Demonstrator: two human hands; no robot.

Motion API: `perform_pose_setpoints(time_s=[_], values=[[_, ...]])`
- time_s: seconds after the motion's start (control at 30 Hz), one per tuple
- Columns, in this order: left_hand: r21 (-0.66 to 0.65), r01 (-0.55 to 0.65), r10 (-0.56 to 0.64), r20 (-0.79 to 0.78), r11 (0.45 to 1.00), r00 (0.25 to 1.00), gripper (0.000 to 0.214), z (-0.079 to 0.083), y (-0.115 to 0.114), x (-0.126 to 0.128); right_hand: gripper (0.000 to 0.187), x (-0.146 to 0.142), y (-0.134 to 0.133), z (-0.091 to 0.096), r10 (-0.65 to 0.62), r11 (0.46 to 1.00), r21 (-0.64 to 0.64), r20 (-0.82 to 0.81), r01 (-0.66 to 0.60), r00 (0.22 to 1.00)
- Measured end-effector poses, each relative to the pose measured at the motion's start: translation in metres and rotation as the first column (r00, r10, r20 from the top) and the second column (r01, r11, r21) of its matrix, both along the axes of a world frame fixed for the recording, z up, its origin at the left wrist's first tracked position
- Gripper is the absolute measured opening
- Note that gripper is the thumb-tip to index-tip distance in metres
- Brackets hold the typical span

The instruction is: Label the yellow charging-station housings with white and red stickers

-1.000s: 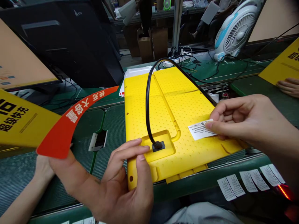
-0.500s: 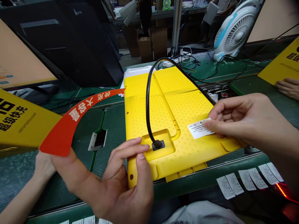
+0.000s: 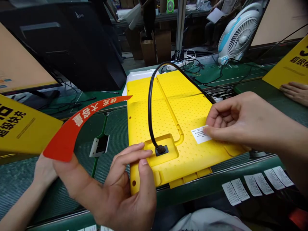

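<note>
A yellow plastic panel with a dotted surface lies on the green belt. A black power cord arcs up from a rubber grommet set in its recess. My left hand grips the panel's near left edge, with the fingers close to the recess. My right hand pinches a small white printed label against the panel, its thumb over the label's right end. A yellow sign with a red arc strip sits at the left, the strip's tip over the base of my left hand.
Several white labels lie along the belt's front edge. Cables and a white fan stand behind the panel. A dark monitor fills the upper left. A co-worker's hand rests at the right, below another yellow sign.
My right hand has shifted left, carrying the label with it, and covers more of the label. The whole view has tilted slightly. My left hand keeps its hold on the panel.
</note>
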State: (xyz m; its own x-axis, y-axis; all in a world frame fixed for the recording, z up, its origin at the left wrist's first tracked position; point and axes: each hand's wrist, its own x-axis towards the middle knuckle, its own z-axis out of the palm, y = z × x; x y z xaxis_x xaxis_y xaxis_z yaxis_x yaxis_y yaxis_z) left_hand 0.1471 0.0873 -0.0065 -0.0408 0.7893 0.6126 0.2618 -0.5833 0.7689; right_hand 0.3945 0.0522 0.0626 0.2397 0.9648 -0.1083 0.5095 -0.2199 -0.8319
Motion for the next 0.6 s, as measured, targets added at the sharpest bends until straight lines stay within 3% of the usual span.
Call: perform_pose_setpoints(time_s=[0.13, 0.3, 0.4, 0.6], values=[[0.082, 0.007, -0.005, -0.028, 0.997, 1.0, 0.106, 0.0, 0.005, 0.001, 0.015, 0.001, 0.009, 0.007, 0.081, 0.997, -0.022, 0.164, -0.078, 0.983], [0.047, 0.012, -0.011, -0.013, 0.999, 1.0, 0.108, 0.0, 0.004, 0.002, 0.025, 0.011, 0.016, 0.012, 0.227, 0.973, -0.098, 0.252, -0.208, 0.941], [0.032, 0.013, -0.013, -0.006, 0.999, 1.0, 0.11, 0.0, 0.002, 0.002, 0.032, 0.025, 0.014, 0.009, 0.241, 0.968, -0.121, 0.212, -0.219, 0.947], [0.068, 0.007, -0.006, -0.017, 0.998, 1.0, 0.108, -0.001, 0.005, 0.002, 0.024, 0.041, -0.001, 0.005, 0.239, 0.955, -0.185, 0.017, -0.232, 0.971]])
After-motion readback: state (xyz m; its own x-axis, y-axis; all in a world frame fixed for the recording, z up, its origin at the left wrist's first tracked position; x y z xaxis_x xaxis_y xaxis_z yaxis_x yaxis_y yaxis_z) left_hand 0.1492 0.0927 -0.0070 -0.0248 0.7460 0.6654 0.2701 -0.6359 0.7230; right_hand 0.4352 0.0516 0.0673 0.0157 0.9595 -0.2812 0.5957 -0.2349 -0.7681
